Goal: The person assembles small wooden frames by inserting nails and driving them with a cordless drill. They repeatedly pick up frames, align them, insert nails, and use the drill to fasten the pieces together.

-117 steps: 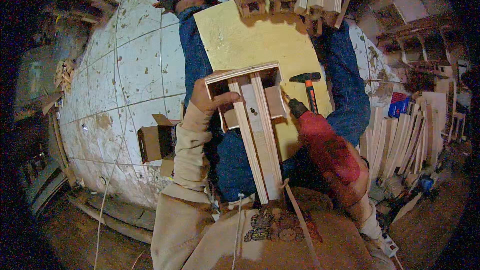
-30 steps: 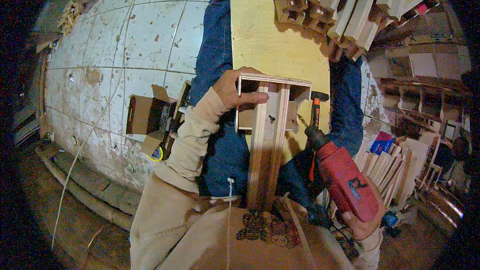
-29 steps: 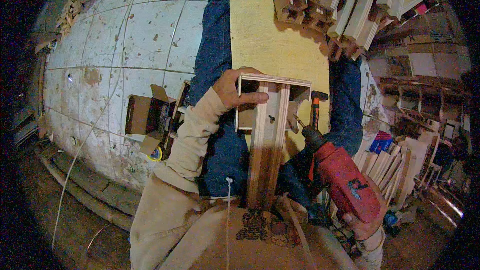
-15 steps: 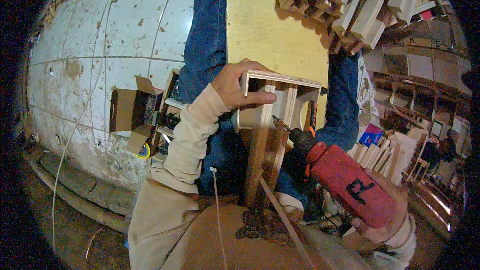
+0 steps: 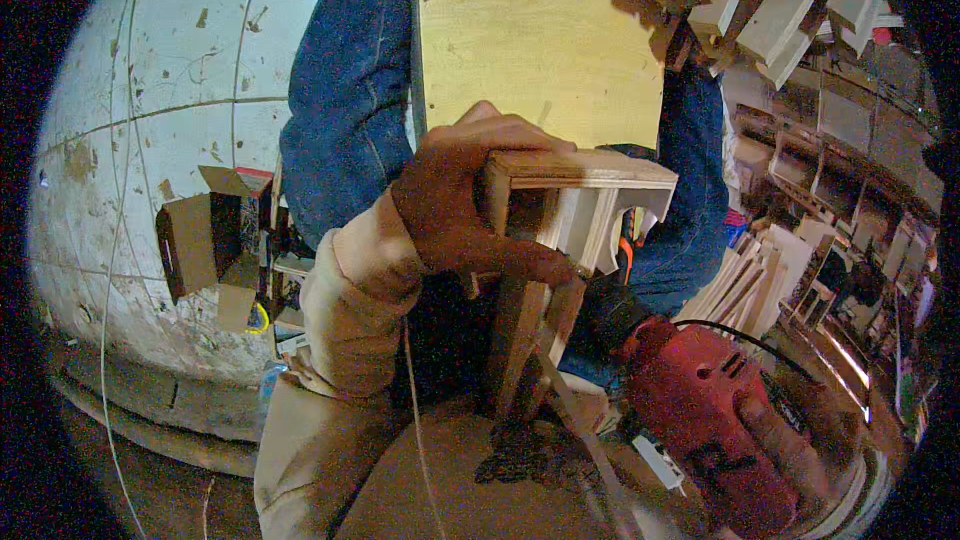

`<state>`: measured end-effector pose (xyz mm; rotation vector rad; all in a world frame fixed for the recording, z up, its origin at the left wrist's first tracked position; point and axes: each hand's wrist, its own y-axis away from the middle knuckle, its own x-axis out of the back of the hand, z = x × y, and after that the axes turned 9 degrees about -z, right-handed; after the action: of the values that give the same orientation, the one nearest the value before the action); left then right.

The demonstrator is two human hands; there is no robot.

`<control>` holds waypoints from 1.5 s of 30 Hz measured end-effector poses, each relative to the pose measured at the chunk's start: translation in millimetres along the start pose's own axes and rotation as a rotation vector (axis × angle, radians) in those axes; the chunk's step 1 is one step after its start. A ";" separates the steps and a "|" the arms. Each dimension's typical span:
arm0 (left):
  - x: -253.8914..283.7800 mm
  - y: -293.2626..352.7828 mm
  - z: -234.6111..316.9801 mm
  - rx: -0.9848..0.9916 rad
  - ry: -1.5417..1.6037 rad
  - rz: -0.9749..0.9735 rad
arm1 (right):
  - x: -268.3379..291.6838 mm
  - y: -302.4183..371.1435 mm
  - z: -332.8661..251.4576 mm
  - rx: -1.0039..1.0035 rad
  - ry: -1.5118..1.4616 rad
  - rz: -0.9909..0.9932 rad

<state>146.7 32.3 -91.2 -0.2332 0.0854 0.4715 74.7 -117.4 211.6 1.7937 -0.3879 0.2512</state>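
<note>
My left hand point(image 5: 450, 200) is wrapped round the left corner of a small wooden frame point(image 5: 590, 168) made of light boards, its thumb lying across one upright piece. That frame is tilted and held close to my body, with its long boards running down toward my lap. In my right hand point(image 5: 785, 440) is a red power drill point(image 5: 690, 390), gripped by its body. Its dark chuck point(image 5: 610, 315) points up and left at the frame, close to my left thumb. The bit's tip is hard to make out, so I cannot tell if it touches the wood.
A yellow board point(image 5: 540, 50) lies beyond the frame, between denim-covered legs point(image 5: 345, 90). Stacked shaped wood pieces point(image 5: 790, 10) fill the far right, with loose strips point(image 5: 745, 280) below. On the left stand an opened cardboard box point(image 5: 190, 245) and a yellow ring point(image 5: 258, 318).
The frame has tipped, so its top board now shows more. My left thumb has moved down along the upright, and the drill has swung to a steeper angle nearer my body.
</note>
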 end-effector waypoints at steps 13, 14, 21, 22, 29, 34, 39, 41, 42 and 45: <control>-3.9 -10.5 -2.7 0.053 -0.093 -0.058 | -51.7 30.6 25.6 0.029 -0.218 0.288; -3.3 -9.9 1.1 0.116 -0.033 -0.046 | -66.6 33.6 32.9 0.038 -0.292 0.349; -7.1 1.0 12.7 0.376 0.280 0.006 | -214.2 51.7 49.1 -0.072 -0.996 0.799; -8.6 6.2 11.8 0.362 0.141 0.038 | -235.1 54.2 46.7 -0.089 -0.903 0.853; 22.0 98.3 26.0 0.320 -0.432 0.851 | -328.9 -6.5 25.2 -0.232 -0.816 1.178; 58.8 194.3 -5.7 0.556 -0.700 0.489 | -351.6 -43.7 13.5 -0.318 -0.745 1.101; 36.5 228.4 -47.0 0.852 -1.174 0.304 | -372.0 -47.3 9.7 -0.314 -0.676 0.999; 25.0 223.6 -48.8 0.530 -1.258 0.382 | -375.8 -52.6 9.4 -0.319 -0.644 0.956; 20.6 220.0 -46.8 0.583 -1.233 0.412 | -376.1 -56.5 10.7 -0.311 -0.625 0.941; 25.4 208.4 -37.3 0.561 -1.273 0.498 | -371.7 -62.2 14.9 -0.296 -0.595 0.886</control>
<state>72.5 214.6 -173.0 0.6788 -0.9807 0.9911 -243.8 -70.1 15.1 1.2772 -1.5605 0.2459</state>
